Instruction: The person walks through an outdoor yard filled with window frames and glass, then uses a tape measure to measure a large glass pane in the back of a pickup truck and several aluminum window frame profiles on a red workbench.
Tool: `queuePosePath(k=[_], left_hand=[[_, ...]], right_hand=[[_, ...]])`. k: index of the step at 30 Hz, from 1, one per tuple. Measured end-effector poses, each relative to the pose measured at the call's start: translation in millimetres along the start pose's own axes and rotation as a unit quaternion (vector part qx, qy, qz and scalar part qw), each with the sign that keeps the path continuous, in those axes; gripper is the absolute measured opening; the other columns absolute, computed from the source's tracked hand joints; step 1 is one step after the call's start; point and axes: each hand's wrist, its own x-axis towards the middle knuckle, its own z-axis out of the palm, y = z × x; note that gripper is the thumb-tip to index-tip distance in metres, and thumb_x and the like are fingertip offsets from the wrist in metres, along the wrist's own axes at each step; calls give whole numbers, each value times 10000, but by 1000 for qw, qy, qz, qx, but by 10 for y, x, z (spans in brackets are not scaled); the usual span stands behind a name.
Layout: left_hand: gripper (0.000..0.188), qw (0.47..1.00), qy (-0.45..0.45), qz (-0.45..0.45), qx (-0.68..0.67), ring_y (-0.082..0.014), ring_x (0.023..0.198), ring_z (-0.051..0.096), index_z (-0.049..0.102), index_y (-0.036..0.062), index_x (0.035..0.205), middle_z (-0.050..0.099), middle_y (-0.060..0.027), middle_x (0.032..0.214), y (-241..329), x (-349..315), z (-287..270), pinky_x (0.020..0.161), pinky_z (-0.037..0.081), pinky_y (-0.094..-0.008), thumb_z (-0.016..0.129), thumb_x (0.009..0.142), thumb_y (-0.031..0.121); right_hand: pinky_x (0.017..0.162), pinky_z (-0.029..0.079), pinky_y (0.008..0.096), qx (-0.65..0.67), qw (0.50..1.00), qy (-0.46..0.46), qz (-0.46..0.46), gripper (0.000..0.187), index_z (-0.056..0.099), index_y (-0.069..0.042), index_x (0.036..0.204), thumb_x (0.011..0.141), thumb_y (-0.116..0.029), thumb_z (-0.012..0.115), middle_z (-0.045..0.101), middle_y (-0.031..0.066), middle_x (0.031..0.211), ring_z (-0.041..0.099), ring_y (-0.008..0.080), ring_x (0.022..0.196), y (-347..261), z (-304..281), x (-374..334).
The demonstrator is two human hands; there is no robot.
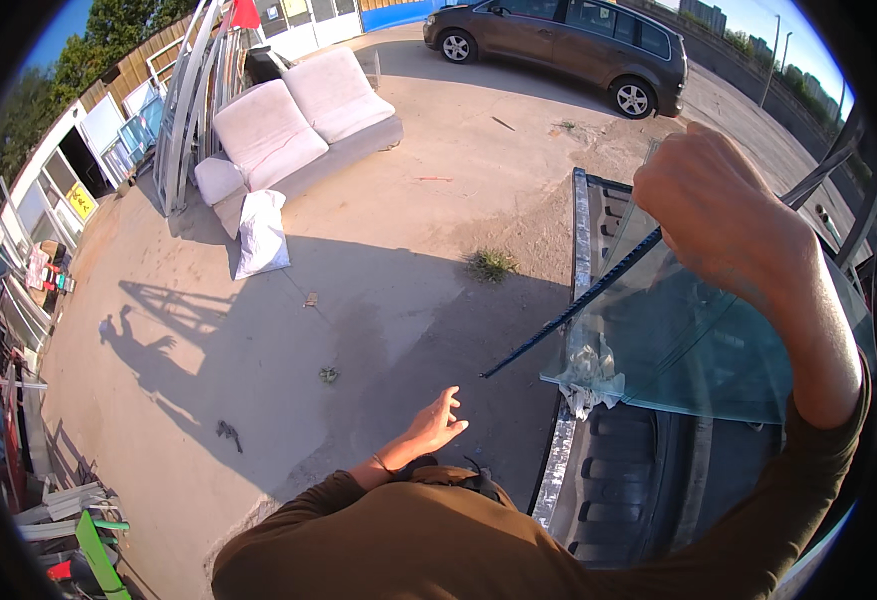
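Your right grip [703,195] is fisted around the thin blue-black twisted cord [580,302], which trails down-left from it. Left grip [430,430]: fingers loosely spread, cord's free end up-right of it.

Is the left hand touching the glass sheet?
No, the left hand is apart from the glass sheet, with shaded ground showing between them.

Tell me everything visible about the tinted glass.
The tinted glass looks flat, see-through and blue-green; sheet count unclear. It lies over the ribbed cargo bed, one corner jutting past the side rail. Crumpled whitish material lies at that corner. The right hand partly hides the glass; contact is unclear.
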Motion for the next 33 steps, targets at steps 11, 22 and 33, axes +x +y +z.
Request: queuePosePath(k=[11, 22, 33], left_hand=[[268, 994, 0, -15, -112, -234, 641, 535, 641, 24, 872, 605, -93, 720, -924, -958, -783, 624, 422, -378, 602, 951, 278], [479, 957, 171, -229, 51, -307, 780, 629, 709, 79, 922, 641, -112, 785, -2582, -3635, -2054, 689, 453, -442, 662, 856, 551], [522, 828, 245, -502, -49, -298, 966, 627, 694, 138, 856, 664, -59, 882, -2349, -5786, -1980, 894, 371, -591, 608, 847, 653]], right_hand=[[699, 520, 425, 180, 957, -205, -104, 115, 733, -63, 726, 689, -140, 656, 669, 120, 666, 659, 338, 697, -1100, 118, 753], [619, 487, 266, 386, 790, -457, -136, 178, 773, -53, 828, 798, -227, 746, 701, 62, 672, 646, 120, 629, -2742, 1651, 2244], [530, 426, 241, 436, 581, -616, -305, 175, 764, -61, 867, 860, -225, 703, 697, 8, 728, 580, 71, 595, -5149, 2885, 3071]])
